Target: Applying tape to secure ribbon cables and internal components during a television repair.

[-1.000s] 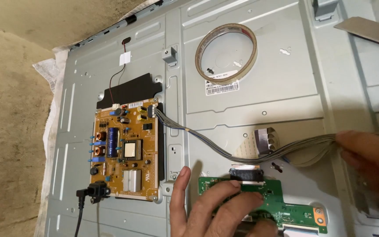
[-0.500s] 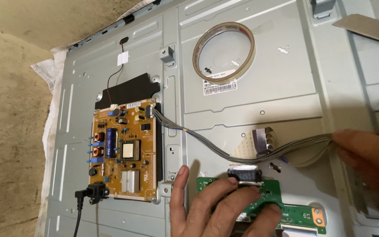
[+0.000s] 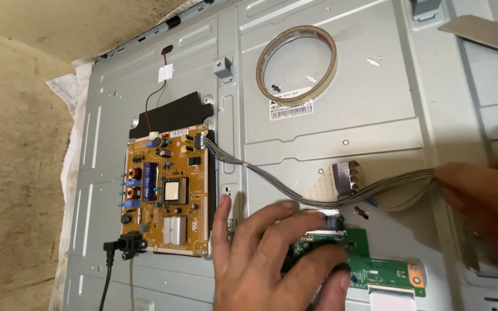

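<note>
Fingers of the left hand point(image 3: 278, 259) spread wide and press down on a green circuit board point(image 3: 370, 268) at the lower middle of the view. The thumb points up along the metal, the fingertips point(image 3: 288, 206) reach toward a small black connector point(image 3: 331, 220) at the board's top edge, and 1 finger curls over the board's face. The hand grips nothing; it lies open and flat on the board.

At the right edge, the right hand point(image 3: 491, 201) shows only in part. Its fingers close around a bundle of grey wires point(image 3: 318, 198), pinching it where the bundle meets the hand. The wires sag in a long curve to the left and plug into the top right corner of a yellow-brown power board point(image 3: 165, 196). That board carries a blue cylinder, copper coils and black blocks, and a black power cord point(image 3: 110, 259) joins it at its lower left corner.

Just above the wires lies a folded flat ribbon cable point(image 3: 347, 175). Higher up, a roll of tape point(image 3: 296, 63) rests flat, with a white sticker point(image 3: 291, 109) just below it. A thin red and black wire point(image 3: 154, 95) runs from a black panel above the power board to a slot near the top.

All of this sits on the grey metal back panel point(image 3: 387, 121) of a large flat screen, lying face down. White padding point(image 3: 67, 92) shows under its left edge, on a tan floor point(image 3: 12, 173).
</note>
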